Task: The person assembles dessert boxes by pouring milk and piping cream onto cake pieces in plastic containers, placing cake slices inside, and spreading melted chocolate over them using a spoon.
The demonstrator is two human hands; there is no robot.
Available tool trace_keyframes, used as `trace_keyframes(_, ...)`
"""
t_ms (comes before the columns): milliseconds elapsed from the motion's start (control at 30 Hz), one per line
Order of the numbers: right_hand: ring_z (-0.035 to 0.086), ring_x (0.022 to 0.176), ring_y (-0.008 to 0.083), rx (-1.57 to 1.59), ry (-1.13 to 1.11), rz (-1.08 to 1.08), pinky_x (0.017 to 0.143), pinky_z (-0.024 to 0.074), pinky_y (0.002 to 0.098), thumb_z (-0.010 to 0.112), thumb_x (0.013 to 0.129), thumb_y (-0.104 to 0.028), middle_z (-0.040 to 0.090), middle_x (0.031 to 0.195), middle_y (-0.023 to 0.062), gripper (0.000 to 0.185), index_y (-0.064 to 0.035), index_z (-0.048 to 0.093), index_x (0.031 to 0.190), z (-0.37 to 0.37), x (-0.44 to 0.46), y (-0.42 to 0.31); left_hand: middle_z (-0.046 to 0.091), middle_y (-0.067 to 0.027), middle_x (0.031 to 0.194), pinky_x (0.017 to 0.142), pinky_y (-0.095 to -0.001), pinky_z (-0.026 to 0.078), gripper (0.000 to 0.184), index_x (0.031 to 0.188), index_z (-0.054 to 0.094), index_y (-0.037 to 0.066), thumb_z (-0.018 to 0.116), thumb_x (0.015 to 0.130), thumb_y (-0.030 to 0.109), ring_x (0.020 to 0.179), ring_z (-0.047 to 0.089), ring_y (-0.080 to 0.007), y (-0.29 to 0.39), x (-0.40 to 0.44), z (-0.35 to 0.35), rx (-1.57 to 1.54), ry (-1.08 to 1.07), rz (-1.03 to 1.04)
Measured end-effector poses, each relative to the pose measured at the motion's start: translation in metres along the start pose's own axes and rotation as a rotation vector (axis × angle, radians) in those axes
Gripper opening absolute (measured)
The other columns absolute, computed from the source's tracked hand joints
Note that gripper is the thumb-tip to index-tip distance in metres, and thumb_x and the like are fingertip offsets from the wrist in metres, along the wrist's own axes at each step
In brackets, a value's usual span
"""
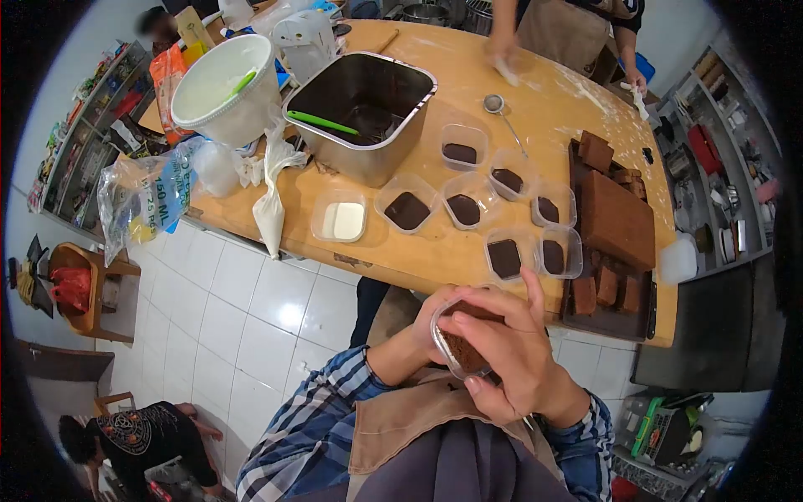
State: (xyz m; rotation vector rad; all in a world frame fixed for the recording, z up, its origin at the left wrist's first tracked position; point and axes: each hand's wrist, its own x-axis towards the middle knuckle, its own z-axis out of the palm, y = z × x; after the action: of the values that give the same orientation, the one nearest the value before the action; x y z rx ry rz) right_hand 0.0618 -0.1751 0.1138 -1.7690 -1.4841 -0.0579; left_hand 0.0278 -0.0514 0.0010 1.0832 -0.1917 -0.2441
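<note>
My left hand (424, 335) is wrapped round a clear plastic cup (442, 341) and holds it tilted above my lap. Brown cake (462, 350) shows inside the cup. Over its mouth lies my right hand (523, 356), fingers bent across the cake and thumb at the near rim, partly hiding the contents. Beyond my hands, several clear cups with a dark layer stand on the table, one of them a filled cup (504, 258) close to my right fingers. Further left are a cup with a white layer (341, 221) and a filled piping bag (269, 205).
A tray (571, 321) at the right bears a large chocolate cake slab (617, 219) and cut pieces. A metal tub (355, 159) with a green spatula (322, 123), a white bucket (234, 117) and a small strainer (494, 104) stand farther back. A co-worker handles dough across the table (435, 54).
</note>
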Motion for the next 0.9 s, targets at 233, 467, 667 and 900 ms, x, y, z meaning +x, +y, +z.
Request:
trace_keyframes(233, 0.048, 0.110, 0.0297, -0.138, 0.065, 0.077, 0.099, 0.0071, 0.0599, 0.054, 0.066, -0.016, 0.064, 0.097, 0.0084, 0.053, 0.0026, 0.046, 0.115, -0.011, -0.011, 0.004, 0.054, -0.0170, 0.110, 0.084, -0.0464, 0.044, 0.050, 0.114, 0.049, 0.003, 0.028, 0.088, 0.040, 0.097, 0.055, -0.0321, 0.012, -0.001, -0.003, -1.203, -0.236, -0.052)
trace_keyframes(467, 0.043, 0.117, 0.0302, -0.209, 0.016, 0.112, 0.098, 0.0040, 0.0624, 0.052, 0.067, -0.017, 0.060, 0.108, 0.0096, 0.062, 0.0024, 0.039, 0.124, -0.007, -0.022, 0.004, 0.052, -0.0165, 0.116, 0.087, -0.0470, 0.041, 0.053, 0.118, 0.047, 0.003, 0.029, 0.087, 0.042, 0.102, 0.053, -0.0324, 0.008, 0.002, -0.005, -1.251, -0.316, 0.016)
trace_keyframes(667, 0.041, 0.118, 0.0311, -0.243, 0.016, 0.124, 0.097, 0.0032, 0.0631, 0.053, 0.067, -0.018, 0.059, 0.110, 0.0105, 0.065, 0.0021, 0.036, 0.126, -0.008, -0.022, 0.009, 0.046, -0.0166, 0.124, 0.091, -0.0475, 0.038, 0.056, 0.123, 0.043, 0.004, 0.029, 0.087, 0.044, 0.109, 0.048, -0.0314, 0.007, 0.004, -0.006, -1.186, -0.317, 0.022)
trace_keyframes(900, 0.040, 0.119, 0.0313, -0.318, -0.025, 0.140, 0.096, 0.0036, 0.0645, 0.054, 0.069, -0.021, 0.054, 0.117, 0.0120, 0.065, 0.0022, 0.035, 0.127, -0.007, -0.019, 0.012, 0.041, -0.0170, 0.128, 0.091, -0.0484, 0.037, 0.059, 0.125, 0.040, 0.005, 0.029, 0.087, 0.047, 0.112, 0.046, -0.0312, 0.001, 0.004, -0.011, -1.102, -0.233, -0.064)
